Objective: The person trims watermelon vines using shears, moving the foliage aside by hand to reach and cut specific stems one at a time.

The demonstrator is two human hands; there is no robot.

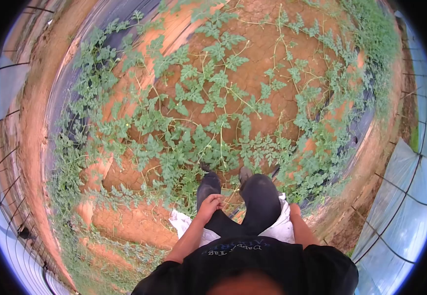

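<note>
Vines (192, 91) with deeply cut green leaves fill the ground ahead, sprawling over reddish-brown soil (130, 223) and crowding right up to the feet, and down at the near edge we find the person, knees bent, dark trousers (264, 204) pointing straight into the foliage. Left hand (213, 202) out in front now, just over the left leg, fingers curled inward with the tips drawn close together; a thin pale stem shows beside them, but whether they grip it, I cannot tell from here. Over on the other flank, the right hand (295, 210) sits low, outside the right thigh, close by a white cloth-like sheet (283, 223) that peeks out on either side of the hips; those fingers look bent, mostly turned from view, and no telling whether they clasp anything. Nearest greenery to that hand: leafy shoots just ahead of it. One greyish shoe tip (245, 173) pokes in among the leaves beyond the right knee. Wide on the left runs a dark plastic strip (63, 91), partly overgrown, and out at the far right, clear film (395, 172) stretches over thin curved ribs. Black shirt (243, 260) at the bottom, pale lettering across it.
</note>
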